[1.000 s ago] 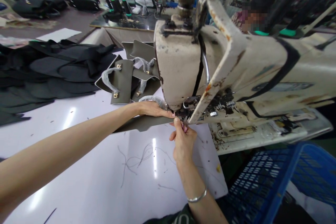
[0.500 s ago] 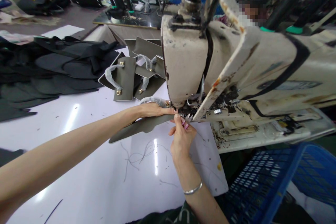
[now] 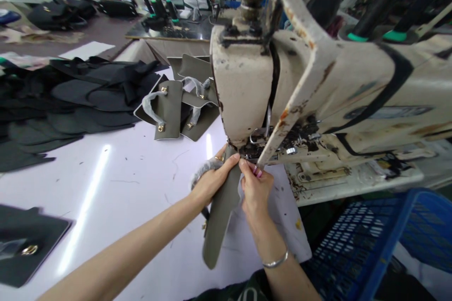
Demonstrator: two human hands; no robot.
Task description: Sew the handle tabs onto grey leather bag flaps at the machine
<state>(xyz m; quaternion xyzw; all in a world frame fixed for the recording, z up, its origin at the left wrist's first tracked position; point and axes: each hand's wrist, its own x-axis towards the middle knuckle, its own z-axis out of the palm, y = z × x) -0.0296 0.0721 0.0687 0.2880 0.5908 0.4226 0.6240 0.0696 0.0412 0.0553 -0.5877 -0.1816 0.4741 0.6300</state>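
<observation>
My left hand (image 3: pixel 216 176) is closed on a grey-green bag panel (image 3: pixel 223 216), its thumb on the face near the top end. The panel slants from the sewing machine (image 3: pixel 243 84) needle area down toward me. A plastic-wrapped handle (image 3: pixel 205 167) with gold fittings sticks out on its left side, partly under my left hand. My right hand (image 3: pixel 257 188) pinches the panel's right edge beside the presser foot. Small pink-handled scissors (image 3: pixel 258 172) are tucked in its fingers, mostly hidden. The needle and the panel's top end are hard to make out.
Finished-looking panels with wrapped handles (image 3: pixel 169 108) lie behind, left of the machine. Black fabric pieces (image 3: pixel 88 94) are heaped at the left. A dark panel with a gold ring (image 3: pixel 31 249) lies front left. A blue basket (image 3: pixel 356 240) stands at the right; loose threads dot the white table (image 3: pixel 134 225).
The panel has swung from lying sideways to pointing toward me. My left hand has turned with it, and my right hand has shifted slightly right. A dark panel now shows at the front left.
</observation>
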